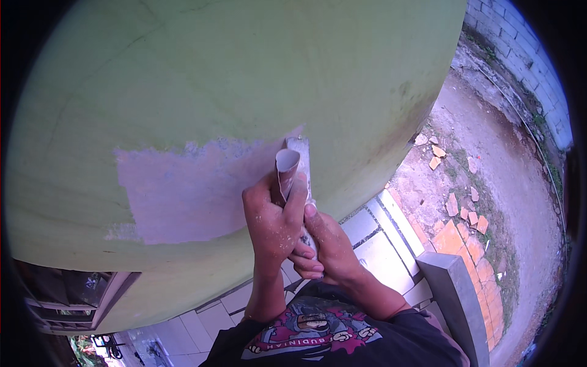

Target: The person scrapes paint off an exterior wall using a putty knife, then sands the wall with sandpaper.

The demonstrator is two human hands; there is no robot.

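Note:
My left hand [274, 217] is closed around a rolled sheet [287, 168], pale inside and brownish outside, its open end pointing up. Just behind the roll stands a long, pale, flat tool [304, 147], dusty and speckled with dark marks. My right hand [330, 248] wraps round the lower end of this tool, its thumb touching the side near my left fingers. Both hands are spotted with white. In front of them is a green wall [195, 79] with a whitish coated patch [189, 192], rough-edged along its top and left.
Below the wall lies a pale tiled floor [367, 257]. A grey pillar or ledge [449, 293] stands at the right, beside orange broken tiles [468, 244] and a dirt path [513, 202]. A block wall [520, 55] is far right, a window [79, 293] lower left.

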